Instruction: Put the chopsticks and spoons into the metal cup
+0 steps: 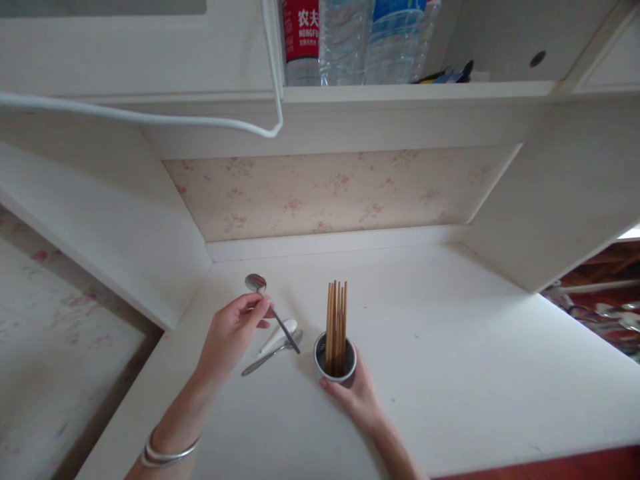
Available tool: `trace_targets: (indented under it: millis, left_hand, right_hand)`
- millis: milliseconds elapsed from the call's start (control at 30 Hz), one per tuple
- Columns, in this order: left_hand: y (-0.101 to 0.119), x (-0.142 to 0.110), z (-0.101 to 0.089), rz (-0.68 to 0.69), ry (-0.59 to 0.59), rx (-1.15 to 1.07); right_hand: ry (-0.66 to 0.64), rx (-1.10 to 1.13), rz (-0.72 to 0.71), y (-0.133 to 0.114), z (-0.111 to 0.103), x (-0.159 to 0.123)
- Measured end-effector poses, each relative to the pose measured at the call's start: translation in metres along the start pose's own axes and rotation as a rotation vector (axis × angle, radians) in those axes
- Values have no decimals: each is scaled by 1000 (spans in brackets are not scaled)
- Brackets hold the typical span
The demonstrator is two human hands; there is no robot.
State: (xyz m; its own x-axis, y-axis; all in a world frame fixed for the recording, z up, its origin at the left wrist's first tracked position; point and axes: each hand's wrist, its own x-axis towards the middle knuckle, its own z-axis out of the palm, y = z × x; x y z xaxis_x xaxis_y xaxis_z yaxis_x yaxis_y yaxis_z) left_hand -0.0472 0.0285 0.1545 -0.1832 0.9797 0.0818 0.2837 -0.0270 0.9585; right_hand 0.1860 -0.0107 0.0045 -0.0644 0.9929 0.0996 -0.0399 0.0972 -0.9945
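Left hand (231, 337): we pinch a slim metal spoon (283, 325), left of the cup (321, 353).
Right hand (359, 403): we curl round that cup of chopsticks (337, 323).
Spoon step: handling, we judge (white soup spoon (274, 337) nearby).
Next move: calls for a steady cup.

Jutting chopsticks (336, 328), shelf (420, 92) overhead, room rightward

Chopsticks (337, 327) standing in a cup (321, 357) on the table (430, 373), right hand (359, 399) around the cup's near right side, two spoons (266, 359) lying at left, left hand (233, 333) beside them with another spoon (255, 283), bottles (345, 43) on the shelf (415, 92) above.
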Motion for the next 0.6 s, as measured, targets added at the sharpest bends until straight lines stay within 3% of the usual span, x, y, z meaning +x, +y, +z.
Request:
trace_targets:
  millis: [100, 300, 467, 600]
  left_hand:
    - [3, -7, 34, -39, -37, -176]
    - [-34, -17, 86, -34, -179, -120]
    - [-59, -18, 100, 55, -206, -34]
    - [-67, -20, 100, 8, -189, -61]
  right_hand:
    - [6, 21, -8, -3, 2, 0]
    - [21, 25, -31, -6, 3, 0]
    - [36, -2, -28, -6, 3, 0]
    - [27, -6, -37, -4, 3, 0]
